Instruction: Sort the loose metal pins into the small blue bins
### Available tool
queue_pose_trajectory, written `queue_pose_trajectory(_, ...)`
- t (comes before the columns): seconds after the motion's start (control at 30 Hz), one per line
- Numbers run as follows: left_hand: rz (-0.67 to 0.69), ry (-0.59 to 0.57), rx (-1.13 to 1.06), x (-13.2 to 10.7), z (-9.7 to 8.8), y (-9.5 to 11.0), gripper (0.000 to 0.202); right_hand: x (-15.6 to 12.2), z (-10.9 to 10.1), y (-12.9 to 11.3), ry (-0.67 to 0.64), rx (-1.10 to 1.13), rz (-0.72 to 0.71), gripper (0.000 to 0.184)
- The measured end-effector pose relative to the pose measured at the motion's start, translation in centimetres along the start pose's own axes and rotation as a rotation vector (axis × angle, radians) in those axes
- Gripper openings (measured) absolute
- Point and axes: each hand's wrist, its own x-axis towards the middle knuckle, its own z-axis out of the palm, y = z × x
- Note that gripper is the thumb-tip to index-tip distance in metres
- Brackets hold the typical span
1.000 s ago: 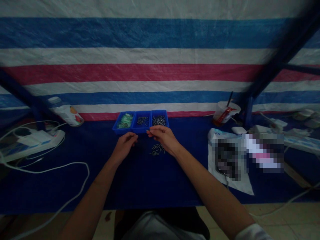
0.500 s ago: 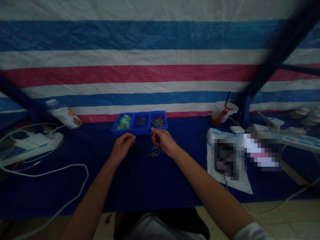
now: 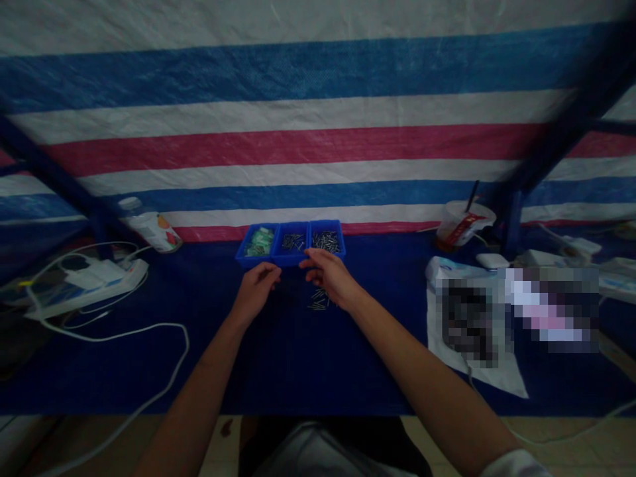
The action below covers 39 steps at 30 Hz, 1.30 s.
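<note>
Three small blue bins point(image 3: 292, 242) stand side by side at the back of the dark blue table: the left one holds green parts, the other two hold small metal pins. My left hand point(image 3: 258, 286) rests just in front of the bins with its fingertips pinched together; what they hold is too small to see. My right hand point(image 3: 328, 275) hovers by the front edge of the right bin, fingers loosely curled, thumb and forefinger close together. A loose heap of metal pins point(image 3: 318, 299) lies on the table under my right wrist.
A white power strip point(image 3: 89, 281) with trailing cables lies at the left, a bottle point(image 3: 152, 226) leans behind it. At the right are a lidded drink cup with straw point(image 3: 462, 225), white paper and blurred items point(image 3: 477, 318). A striped tarp hangs behind.
The camera view shifted slightly. My right hand moved back from the right bin toward my left hand, and the thin pin seen at its fingertips earlier no longer shows.
</note>
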Motion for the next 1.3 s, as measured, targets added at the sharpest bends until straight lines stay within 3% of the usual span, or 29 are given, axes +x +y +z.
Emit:
queue_pose_trajectory(0.1,0.003,0.004,0.004,0.0,0.0,0.0,0.025,-0.2,-0.7,-0.6,0.045,-0.308,-0.148,0.025)
queue_pose_trajectory(0.23,-0.009,-0.010,0.027,0.0,0.0,-0.1,0.027,-1.1,-2.2,-1.0,0.077,-1.123,-0.384,0.017)
queue_pose_trajectory(0.3,-0.012,-0.022,0.052,0.0,0.1,-0.2,0.028,-1.6,-2.6,-1.1,0.009,-1.405,-0.383,0.017)
queue_pose_trajectory(0.37,-0.010,-0.032,0.073,0.0,0.2,-0.3,0.028,-2.0,-2.6,-1.0,-0.055,-1.549,-0.343,0.017)
queue_pose_trajectory(0.53,0.000,-0.019,0.090,-0.2,0.2,-0.2,0.028,-2.2,-2.1,-0.6,-0.102,-1.665,-0.310,0.018)
queue_pose_trajectory(0.73,-0.008,-0.020,0.106,-0.1,0.0,-0.1,0.029,-2.6,-1.6,-0.4,-0.070,-1.743,-0.392,0.022)
queue_pose_trajectory(1.3,0.020,-0.028,0.147,0.0,0.0,-0.5,0.028,-2.6,-1.5,0.2,-0.080,-1.729,-0.451,0.018)
